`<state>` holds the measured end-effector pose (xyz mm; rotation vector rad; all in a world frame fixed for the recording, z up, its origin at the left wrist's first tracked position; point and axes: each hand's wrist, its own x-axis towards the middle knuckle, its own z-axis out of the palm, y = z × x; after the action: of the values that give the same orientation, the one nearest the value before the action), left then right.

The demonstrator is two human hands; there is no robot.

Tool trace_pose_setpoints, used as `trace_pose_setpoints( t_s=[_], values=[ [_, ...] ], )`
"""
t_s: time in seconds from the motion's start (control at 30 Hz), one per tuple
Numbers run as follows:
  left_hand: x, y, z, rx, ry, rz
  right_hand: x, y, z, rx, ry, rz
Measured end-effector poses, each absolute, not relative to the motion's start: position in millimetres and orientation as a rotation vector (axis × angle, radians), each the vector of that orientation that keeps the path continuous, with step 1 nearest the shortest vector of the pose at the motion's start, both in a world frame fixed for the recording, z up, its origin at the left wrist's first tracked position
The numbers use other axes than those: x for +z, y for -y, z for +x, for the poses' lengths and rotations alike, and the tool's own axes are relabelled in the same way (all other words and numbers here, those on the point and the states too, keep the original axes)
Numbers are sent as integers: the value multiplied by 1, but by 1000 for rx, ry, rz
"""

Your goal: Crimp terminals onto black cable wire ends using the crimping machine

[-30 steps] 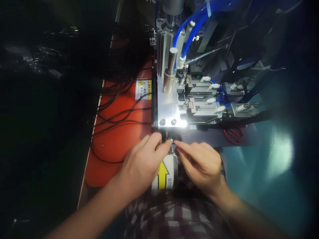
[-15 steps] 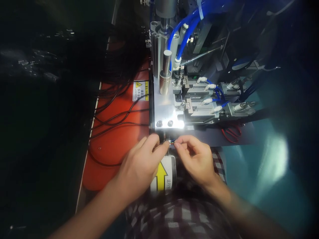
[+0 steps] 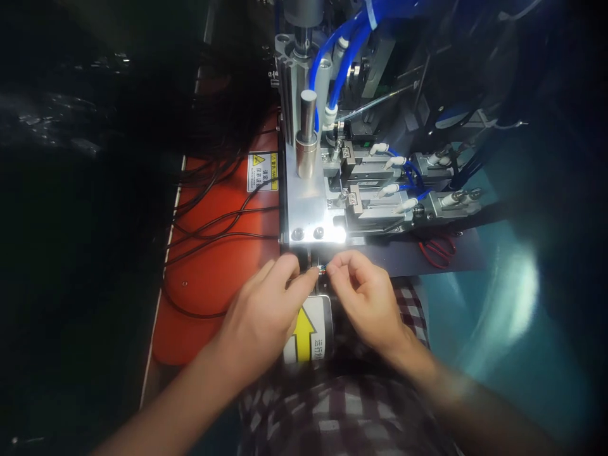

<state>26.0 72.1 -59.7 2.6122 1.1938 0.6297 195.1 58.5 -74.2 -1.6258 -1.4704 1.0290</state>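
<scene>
My left hand (image 3: 263, 313) and my right hand (image 3: 368, 294) meet fingertip to fingertip just below the front edge of a metal machine block (image 3: 311, 209). Both pinch a tiny shiny part (image 3: 322, 270) with a bit of blue on it; it is too small to name. The right hand's fingers are curled in a pinch, and the left thumb and forefinger press together at the part. Under the hands lies a white label with a yellow arrow (image 3: 306, 329).
An orange panel (image 3: 216, 278) on the left carries black cables (image 3: 213, 221) and a yellow warning sticker (image 3: 261, 171). Blue air hoses (image 3: 337, 44) and small cylinders (image 3: 413, 202) crowd the machine behind. Red-handled scissors (image 3: 437, 248) lie at the right. A teal surface (image 3: 498, 316) lies beyond.
My right hand's fingers have curled from stretched out into a tighter pinch. The view has drifted so the machine sits slightly further left and higher. Both hands stay at the same spot.
</scene>
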Motion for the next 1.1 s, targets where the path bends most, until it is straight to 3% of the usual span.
trace_pose_setpoints(
  t_s=[0.33,0.57,1.1],
  values=[
    [-60,-73,26,655,-1176,2620,-77,-67,204,1464,1181,-1679],
    [-61,-73,25,656,-1173,2610,-75,-61,198,1210,1218,-1602],
    [-61,-72,26,660,-1190,2609,-79,-57,194,1099,1364,-1519]
  ],
)
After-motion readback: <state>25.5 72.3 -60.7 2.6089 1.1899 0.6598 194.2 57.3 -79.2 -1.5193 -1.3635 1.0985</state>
